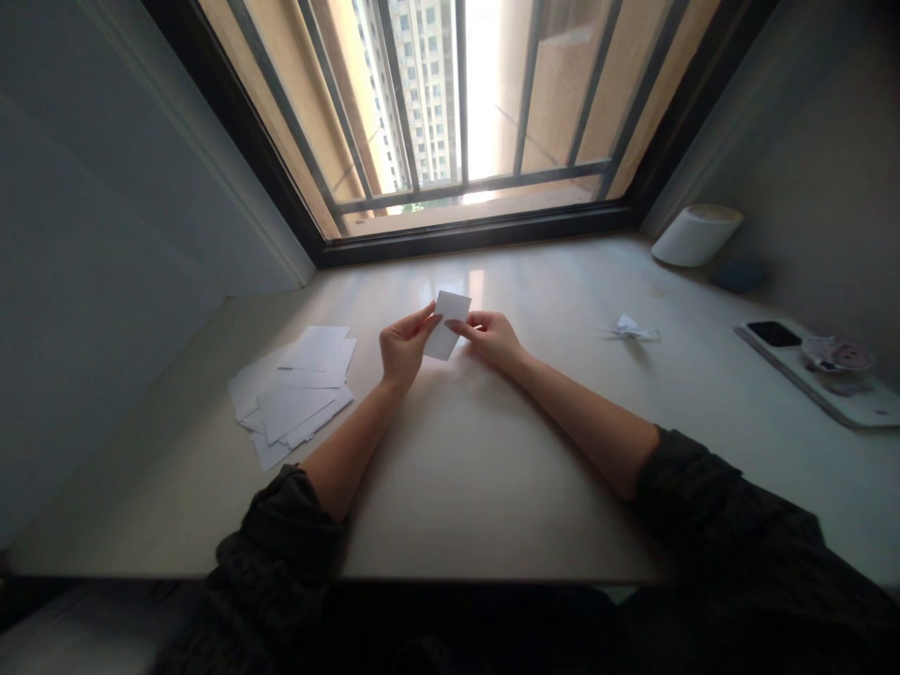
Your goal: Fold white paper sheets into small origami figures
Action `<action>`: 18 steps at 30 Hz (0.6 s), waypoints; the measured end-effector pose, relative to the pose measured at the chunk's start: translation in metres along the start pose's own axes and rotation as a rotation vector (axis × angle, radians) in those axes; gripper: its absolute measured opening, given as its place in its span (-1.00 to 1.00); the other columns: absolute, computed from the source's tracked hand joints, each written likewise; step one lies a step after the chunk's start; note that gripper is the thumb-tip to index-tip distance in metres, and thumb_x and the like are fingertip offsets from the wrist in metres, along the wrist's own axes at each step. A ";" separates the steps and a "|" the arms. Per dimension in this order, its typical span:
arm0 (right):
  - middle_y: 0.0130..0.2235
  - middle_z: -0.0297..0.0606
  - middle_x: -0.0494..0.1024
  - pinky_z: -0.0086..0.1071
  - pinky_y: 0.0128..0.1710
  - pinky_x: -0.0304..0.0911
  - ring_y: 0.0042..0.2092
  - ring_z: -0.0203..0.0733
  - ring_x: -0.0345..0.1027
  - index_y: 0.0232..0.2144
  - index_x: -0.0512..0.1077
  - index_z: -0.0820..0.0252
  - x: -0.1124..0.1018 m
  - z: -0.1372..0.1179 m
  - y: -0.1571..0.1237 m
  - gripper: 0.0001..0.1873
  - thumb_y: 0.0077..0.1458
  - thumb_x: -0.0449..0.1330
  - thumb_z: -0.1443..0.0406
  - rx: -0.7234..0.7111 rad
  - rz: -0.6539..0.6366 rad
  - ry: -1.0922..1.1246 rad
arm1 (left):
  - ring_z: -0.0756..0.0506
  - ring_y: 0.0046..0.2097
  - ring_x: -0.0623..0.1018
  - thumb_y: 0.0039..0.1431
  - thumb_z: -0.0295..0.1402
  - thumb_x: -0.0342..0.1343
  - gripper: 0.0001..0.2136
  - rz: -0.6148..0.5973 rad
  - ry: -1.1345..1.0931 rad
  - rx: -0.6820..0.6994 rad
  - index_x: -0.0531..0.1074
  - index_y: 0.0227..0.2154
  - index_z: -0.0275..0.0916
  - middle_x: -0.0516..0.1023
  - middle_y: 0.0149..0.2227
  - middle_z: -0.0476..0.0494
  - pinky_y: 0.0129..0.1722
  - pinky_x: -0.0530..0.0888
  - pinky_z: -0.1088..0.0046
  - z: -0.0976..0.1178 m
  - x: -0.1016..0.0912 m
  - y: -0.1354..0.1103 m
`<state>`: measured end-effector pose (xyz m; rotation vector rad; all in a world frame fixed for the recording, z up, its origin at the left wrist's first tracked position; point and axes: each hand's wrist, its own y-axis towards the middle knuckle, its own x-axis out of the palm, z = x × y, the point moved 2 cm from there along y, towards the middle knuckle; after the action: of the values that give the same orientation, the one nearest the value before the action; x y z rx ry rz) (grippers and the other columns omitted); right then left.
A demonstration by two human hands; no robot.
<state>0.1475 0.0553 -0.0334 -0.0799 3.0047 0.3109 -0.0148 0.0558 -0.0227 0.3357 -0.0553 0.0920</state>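
Observation:
A small white piece of paper (441, 344) is held up a little above the white tabletop, tilted, between both hands. My left hand (406, 347) pinches its left edge, thumb on the near face. From the other side my right hand (494, 337) grips the right edge, its thumb also lying on the front. Whether the paper is folded cannot be made out for certain. To the left lies a loose, overlapping pile of white paper sheets (299, 398). A small folded paper shape (628, 327) with pointed ends rests off to the right.
On the right lies a phone (830, 375) with a round ring-like grip on its back. A white roll (698, 234) leans in the far right corner beside a small bluish item (740, 275). A barred window (478, 225) rises behind the tabletop (506, 506).

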 end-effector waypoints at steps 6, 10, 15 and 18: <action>-0.61 -0.33 0.43 -0.38 -0.46 0.04 -0.54 -0.34 0.16 -0.65 0.46 0.20 -0.001 0.002 0.001 -0.49 -0.25 0.35 -0.14 0.069 0.057 0.059 | -0.06 -0.34 0.61 -0.15 -0.16 0.39 -0.41 0.024 -0.037 -0.037 0.50 0.00 -0.22 0.66 -0.29 -0.13 -0.27 0.54 0.42 0.000 0.000 0.002; -0.62 -0.33 0.42 -0.38 -0.48 0.05 -0.55 -0.35 0.15 -0.68 0.43 0.19 0.000 0.004 0.003 -0.48 -0.27 0.36 -0.14 0.062 0.071 0.085 | -0.04 -0.36 0.60 -0.15 -0.14 0.38 -0.35 0.023 -0.013 -0.036 0.45 0.06 -0.22 0.66 -0.32 -0.11 -0.29 0.53 0.45 0.000 -0.001 0.002; -0.60 -0.34 0.44 -0.38 -0.42 0.12 -0.52 -0.33 0.19 -0.68 0.41 0.18 0.000 0.003 0.003 -0.49 -0.20 0.33 -0.14 0.000 0.057 0.062 | -0.04 -0.36 0.59 -0.15 -0.10 0.37 -0.31 -0.029 0.024 -0.098 0.42 0.09 -0.25 0.65 -0.35 -0.11 -0.31 0.49 0.48 0.001 -0.004 0.003; -0.59 -0.34 0.45 -0.37 -0.40 0.14 -0.50 -0.32 0.21 -0.67 0.41 0.18 -0.001 0.003 0.003 -0.49 -0.20 0.33 -0.13 -0.019 0.044 0.067 | -0.05 -0.36 0.59 -0.11 -0.08 0.34 -0.36 -0.089 0.033 -0.089 0.45 0.05 -0.27 0.64 -0.37 -0.12 -0.33 0.47 0.49 0.007 -0.003 0.003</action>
<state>0.1484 0.0586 -0.0355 -0.0260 3.0742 0.3477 -0.0188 0.0560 -0.0154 0.2469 -0.0119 0.0069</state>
